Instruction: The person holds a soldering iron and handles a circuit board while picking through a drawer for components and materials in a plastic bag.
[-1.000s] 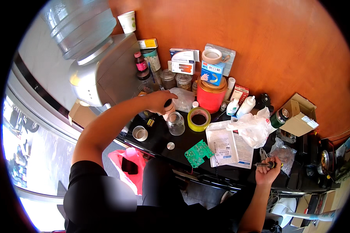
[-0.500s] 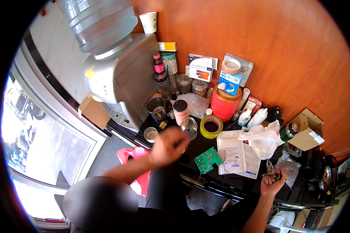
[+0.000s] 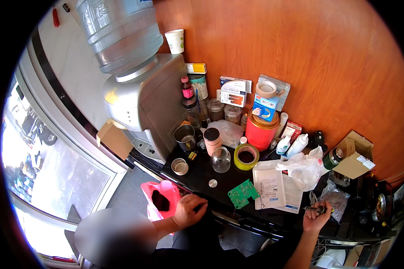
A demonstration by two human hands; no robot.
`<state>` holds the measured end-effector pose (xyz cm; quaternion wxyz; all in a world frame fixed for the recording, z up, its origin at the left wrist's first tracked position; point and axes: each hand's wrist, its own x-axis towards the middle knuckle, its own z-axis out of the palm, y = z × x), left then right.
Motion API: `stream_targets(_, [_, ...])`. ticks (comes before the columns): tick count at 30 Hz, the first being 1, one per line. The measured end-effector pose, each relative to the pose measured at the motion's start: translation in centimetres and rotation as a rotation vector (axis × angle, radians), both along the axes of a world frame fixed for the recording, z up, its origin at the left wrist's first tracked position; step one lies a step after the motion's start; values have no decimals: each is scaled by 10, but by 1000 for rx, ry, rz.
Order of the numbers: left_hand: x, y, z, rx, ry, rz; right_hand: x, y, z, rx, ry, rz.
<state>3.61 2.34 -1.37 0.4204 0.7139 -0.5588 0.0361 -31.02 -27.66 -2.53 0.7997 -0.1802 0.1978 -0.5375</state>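
My left hand (image 3: pixel 189 210) is closed, its fingers curled, just off the front edge of the black desk and beside a pink plastic bag (image 3: pixel 149 197). What it holds, if anything, is hidden. Over the desk's right part, my right hand (image 3: pixel 316 219) grips a screwdriver-like tool with a black and yellow handle (image 3: pixel 321 209), its thin end pointing left. Between the hands lies a green circuit board (image 3: pixel 243 194). A small silver disc (image 3: pixel 212 183) rests left of it, in front of an upturned-looking clear glass jar (image 3: pixel 221 160).
Yellow tape (image 3: pixel 246 157), a padded envelope (image 3: pixel 270 186) and a white plastic bag (image 3: pixel 303 170) lie farther back. A pink flask (image 3: pixel 212 140), metal cup (image 3: pixel 185 137) and red canister (image 3: pixel 261 132) stand behind. The water dispenser (image 3: pixel 143 98) fills the left; an open carton (image 3: pixel 355 152) stands right.
My left hand has come back from above the desk, near the glass jar, to its front edge. The silver disc now shows. My right hand keeps its hold on the tool; the view has shifted slightly.
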Motion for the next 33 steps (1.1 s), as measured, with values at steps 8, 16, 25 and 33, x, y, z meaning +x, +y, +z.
stream_targets(8, [-6,-8,-2,2,4,7,-6,-2,-1,15,-28,1])
stream_targets(16, [-9,-10,-2,9,-14,12,-10,-1,0,-19,-29,25])
stream_targets(25, [-7,-9,-2,20,-18,18,-6,4,4,20,0,-4])
stream_targets(33, [-7,-13,-10,-1,-43,45,-3,3,10,99,48,-25])
